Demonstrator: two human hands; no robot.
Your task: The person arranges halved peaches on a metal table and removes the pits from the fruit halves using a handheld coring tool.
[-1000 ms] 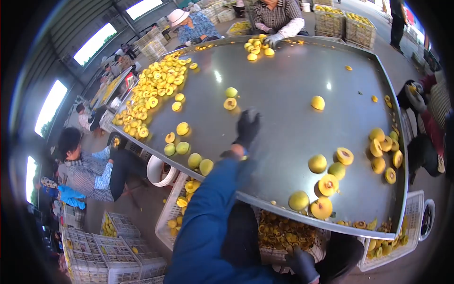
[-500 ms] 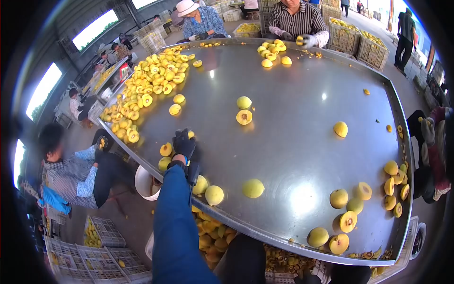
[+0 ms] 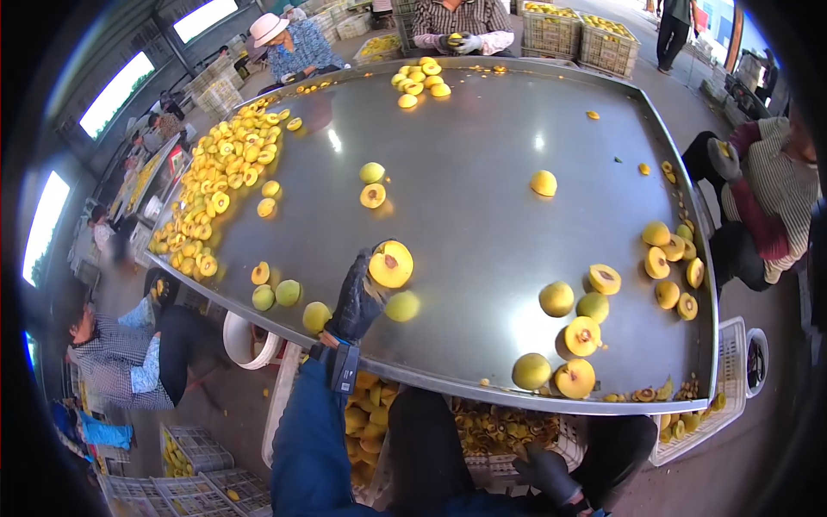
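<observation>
My left hand [image 3: 355,297], in a dark glove, is closed on a halved yellow fruit [image 3: 391,264] above the near part of the metal table [image 3: 465,233]. The cut face with its brown centre faces up. Greenish-yellow fruits lie near that hand, one [image 3: 402,306] to its right and another [image 3: 316,317] to its left. Low in the view, my right hand [image 3: 548,474], gloved in grey, is beside my knee and next to a crate of fruit scraps [image 3: 504,431]. Its fingers are partly hidden and what they hold is too small to tell.
Halved fruits [image 3: 233,155] are heaped along the table's left side. More halves and whole fruits [image 3: 582,336] lie at the right. Two people sit across the table, others at the sides. A white bucket [image 3: 250,340] and crates [image 3: 728,388] stand around it.
My left hand has come back from the table's left part and now holds the halved fruit. The view has shifted. Across the table, a person's hands have come together.
</observation>
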